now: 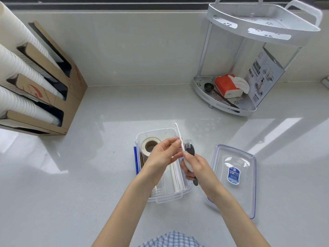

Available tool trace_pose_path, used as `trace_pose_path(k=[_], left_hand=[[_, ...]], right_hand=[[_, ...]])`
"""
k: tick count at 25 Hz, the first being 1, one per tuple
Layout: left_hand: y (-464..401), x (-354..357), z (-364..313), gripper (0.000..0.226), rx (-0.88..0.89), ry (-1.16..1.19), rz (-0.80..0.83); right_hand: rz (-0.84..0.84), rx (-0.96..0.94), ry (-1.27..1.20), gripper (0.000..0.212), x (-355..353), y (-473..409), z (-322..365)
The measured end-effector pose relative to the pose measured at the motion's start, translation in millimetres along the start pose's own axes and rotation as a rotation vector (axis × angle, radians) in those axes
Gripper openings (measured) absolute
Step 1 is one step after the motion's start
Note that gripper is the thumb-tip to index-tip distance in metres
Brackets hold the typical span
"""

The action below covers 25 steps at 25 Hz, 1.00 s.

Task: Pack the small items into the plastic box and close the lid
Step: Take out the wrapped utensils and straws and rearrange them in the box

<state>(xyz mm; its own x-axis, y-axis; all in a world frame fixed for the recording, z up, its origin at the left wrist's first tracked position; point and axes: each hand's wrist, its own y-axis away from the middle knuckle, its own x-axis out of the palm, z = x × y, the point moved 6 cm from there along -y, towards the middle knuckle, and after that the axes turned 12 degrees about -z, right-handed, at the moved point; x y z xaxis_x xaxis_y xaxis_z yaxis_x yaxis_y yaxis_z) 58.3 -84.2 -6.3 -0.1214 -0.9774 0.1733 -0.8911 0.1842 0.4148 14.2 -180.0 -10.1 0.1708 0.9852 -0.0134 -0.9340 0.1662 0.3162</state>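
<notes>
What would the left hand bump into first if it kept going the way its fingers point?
Probably the white spoon, which the left hand already pinches at its fingertips. Just past that are the dark fork and the right hand. Depth is hard to judge from above.

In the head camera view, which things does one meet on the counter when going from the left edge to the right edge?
Cardboard box of paper cups → roll of tape inside the plastic box → white utensil → black fork → lid → corner rack.
</notes>
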Motion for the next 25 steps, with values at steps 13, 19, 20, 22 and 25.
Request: trace_pose_path(k=[13, 19, 20, 22, 25], left_hand=[[3, -38, 1, 0.019, -0.005, 0.218, -0.267], [6, -32, 12, 0.021, -0.082, 0.178, -0.162], [7, -30, 14, 0.022, -0.094, 0.166, -0.137], [8, -24, 17, 0.025, -0.114, 0.138, -0.071], [14, -18, 16, 0.023, -0.125, 0.131, 0.014]], right_hand=[[-0.005, -0.111, 0.225, 0.029, 8, 1, 7], [-0.204, -0.464, 0.17, 0.035, -13, 5, 41], [-0.215, -0.512, 0.186, 0.039, -13, 7, 45], [-0.207, -0.562, 0.221, 0.043, -8, 9, 46], [-0.139, -0.582, 0.276, 0.039, 3, 10, 39]])
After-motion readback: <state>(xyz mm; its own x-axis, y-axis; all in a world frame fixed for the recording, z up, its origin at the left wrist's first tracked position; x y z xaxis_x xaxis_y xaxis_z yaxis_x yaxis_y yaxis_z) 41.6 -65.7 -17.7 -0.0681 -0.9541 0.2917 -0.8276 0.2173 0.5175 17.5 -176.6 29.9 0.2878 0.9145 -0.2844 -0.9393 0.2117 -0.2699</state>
